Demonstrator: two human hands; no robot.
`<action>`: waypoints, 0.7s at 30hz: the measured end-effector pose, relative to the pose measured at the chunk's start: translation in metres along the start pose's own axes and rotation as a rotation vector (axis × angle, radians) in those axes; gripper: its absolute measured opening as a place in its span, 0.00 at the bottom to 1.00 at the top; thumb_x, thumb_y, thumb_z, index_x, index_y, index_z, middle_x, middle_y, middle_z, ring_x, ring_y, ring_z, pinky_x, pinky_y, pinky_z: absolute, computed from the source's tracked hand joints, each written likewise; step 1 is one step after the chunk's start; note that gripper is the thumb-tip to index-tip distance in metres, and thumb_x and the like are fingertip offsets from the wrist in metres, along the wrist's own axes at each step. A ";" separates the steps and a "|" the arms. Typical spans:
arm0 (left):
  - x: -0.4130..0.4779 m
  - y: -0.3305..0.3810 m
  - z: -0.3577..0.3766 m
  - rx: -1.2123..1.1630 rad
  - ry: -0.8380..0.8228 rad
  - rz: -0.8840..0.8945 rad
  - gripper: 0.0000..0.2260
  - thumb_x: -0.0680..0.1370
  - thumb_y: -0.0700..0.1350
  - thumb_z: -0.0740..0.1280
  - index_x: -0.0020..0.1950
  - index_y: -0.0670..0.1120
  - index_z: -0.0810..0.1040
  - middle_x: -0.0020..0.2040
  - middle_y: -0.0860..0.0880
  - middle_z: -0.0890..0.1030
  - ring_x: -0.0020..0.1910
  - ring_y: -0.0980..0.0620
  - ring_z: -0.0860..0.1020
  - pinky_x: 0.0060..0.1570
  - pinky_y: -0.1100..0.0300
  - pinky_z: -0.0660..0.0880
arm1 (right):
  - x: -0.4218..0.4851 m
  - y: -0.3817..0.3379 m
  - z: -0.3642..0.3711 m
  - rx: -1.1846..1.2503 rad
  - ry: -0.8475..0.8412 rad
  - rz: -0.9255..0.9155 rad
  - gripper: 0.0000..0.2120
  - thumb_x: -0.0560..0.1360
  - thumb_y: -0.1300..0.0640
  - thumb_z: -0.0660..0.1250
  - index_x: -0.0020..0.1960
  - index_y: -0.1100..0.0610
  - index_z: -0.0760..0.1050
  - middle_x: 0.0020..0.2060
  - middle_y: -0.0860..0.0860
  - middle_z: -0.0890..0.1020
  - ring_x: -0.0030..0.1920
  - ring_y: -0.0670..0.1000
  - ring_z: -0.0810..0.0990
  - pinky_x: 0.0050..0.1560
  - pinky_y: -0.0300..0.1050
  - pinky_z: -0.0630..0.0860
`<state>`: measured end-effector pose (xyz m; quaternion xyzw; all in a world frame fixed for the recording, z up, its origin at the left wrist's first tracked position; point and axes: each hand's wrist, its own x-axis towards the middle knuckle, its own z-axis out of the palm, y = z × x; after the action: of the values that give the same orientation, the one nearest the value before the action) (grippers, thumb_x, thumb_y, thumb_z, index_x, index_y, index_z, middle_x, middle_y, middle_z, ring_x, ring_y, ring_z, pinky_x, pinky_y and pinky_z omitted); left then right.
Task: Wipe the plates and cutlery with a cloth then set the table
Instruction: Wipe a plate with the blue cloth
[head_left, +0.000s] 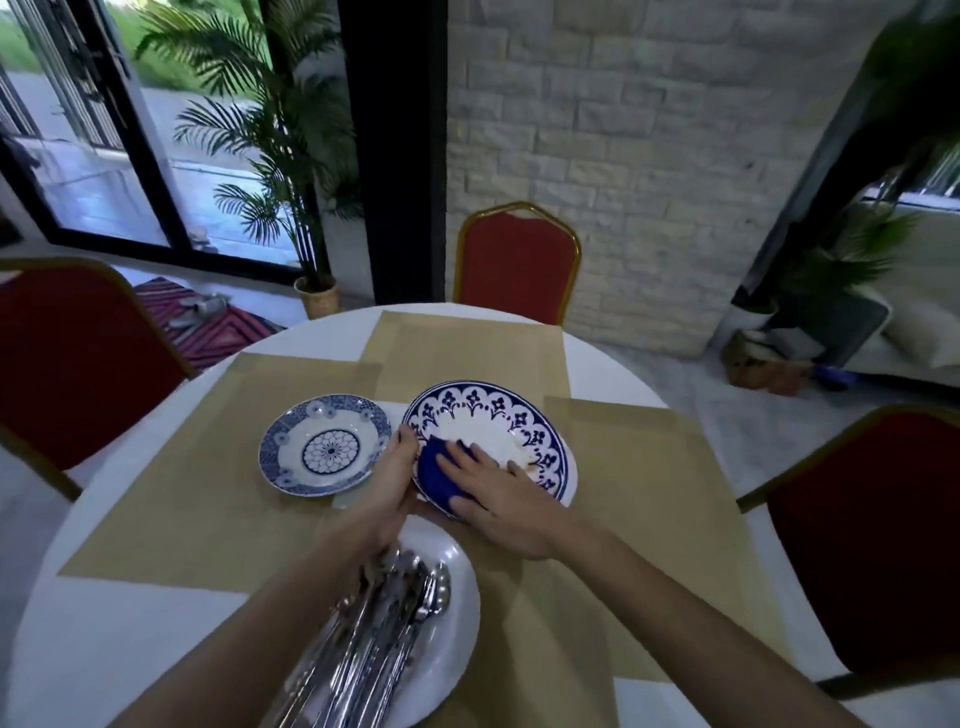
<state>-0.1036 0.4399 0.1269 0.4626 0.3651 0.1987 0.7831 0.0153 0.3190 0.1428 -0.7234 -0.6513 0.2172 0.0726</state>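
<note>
Three red, gold-framed chairs show: the far chair (517, 265) before the white brick wall (649, 130), the left chair (78, 364) and the right chair (872, 545). A potted palm (270, 156) stands by the glass door (104, 156), near a striped rug (208, 322) on the floor.

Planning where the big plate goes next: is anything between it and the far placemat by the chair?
Nothing visible does. The big patterned plate, gripped at its rim by the left hand and wiped by the right hand, already lies right beside the far placemat.
</note>
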 end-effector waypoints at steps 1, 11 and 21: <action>-0.006 0.004 -0.005 -0.009 0.007 0.015 0.22 0.81 0.59 0.49 0.70 0.49 0.67 0.63 0.44 0.78 0.57 0.41 0.78 0.48 0.37 0.78 | -0.016 -0.005 -0.003 -0.035 -0.031 -0.020 0.26 0.83 0.44 0.44 0.79 0.47 0.44 0.78 0.42 0.44 0.77 0.46 0.42 0.74 0.57 0.43; -0.060 -0.003 0.000 -0.003 -0.184 -0.006 0.25 0.78 0.63 0.50 0.69 0.52 0.67 0.61 0.47 0.79 0.54 0.43 0.80 0.42 0.39 0.79 | -0.028 -0.028 -0.015 -0.231 0.180 0.286 0.27 0.83 0.44 0.43 0.79 0.48 0.40 0.78 0.44 0.41 0.78 0.50 0.38 0.75 0.62 0.43; -0.083 0.012 -0.027 0.304 -0.015 0.107 0.21 0.80 0.63 0.49 0.63 0.54 0.70 0.62 0.45 0.78 0.59 0.40 0.77 0.55 0.37 0.74 | -0.069 -0.006 -0.002 -0.514 0.067 0.267 0.43 0.67 0.31 0.19 0.78 0.46 0.38 0.78 0.43 0.41 0.78 0.49 0.42 0.74 0.59 0.45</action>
<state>-0.1780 0.4073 0.1613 0.5961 0.3601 0.1789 0.6950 0.0064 0.2532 0.1622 -0.8042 -0.5813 0.0286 -0.1206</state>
